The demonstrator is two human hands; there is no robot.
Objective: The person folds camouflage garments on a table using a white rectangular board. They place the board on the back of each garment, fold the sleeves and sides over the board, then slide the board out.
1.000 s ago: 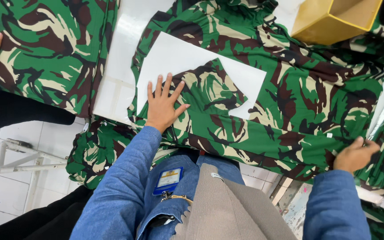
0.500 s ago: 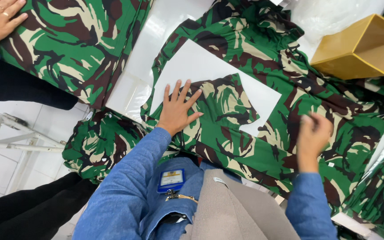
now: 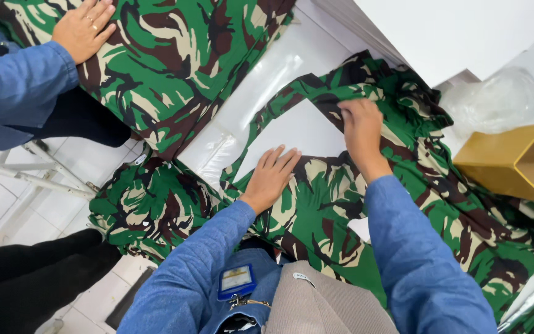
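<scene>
The camouflage garment [image 3: 341, 204] sprawls across the white table [image 3: 292, 62] in front of you, spilling over the near edge, with a white card [image 3: 292, 133] lying on it (between your hands). Your left hand [image 3: 271, 176] lies flat, fingers spread, on the cloth just below the card, while your right hand [image 3: 361, 130] pinches a fold of fabric at the card's right edge.

A garment workshop: camouflage fabric [image 3: 174, 68] pieces spread over a white worktable [image 3: 292, 55].

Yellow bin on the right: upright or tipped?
Tipped. The yellow bin lies on its side on camouflage cloth, its open mouth facing right; the inside that shows looks empty.
</scene>
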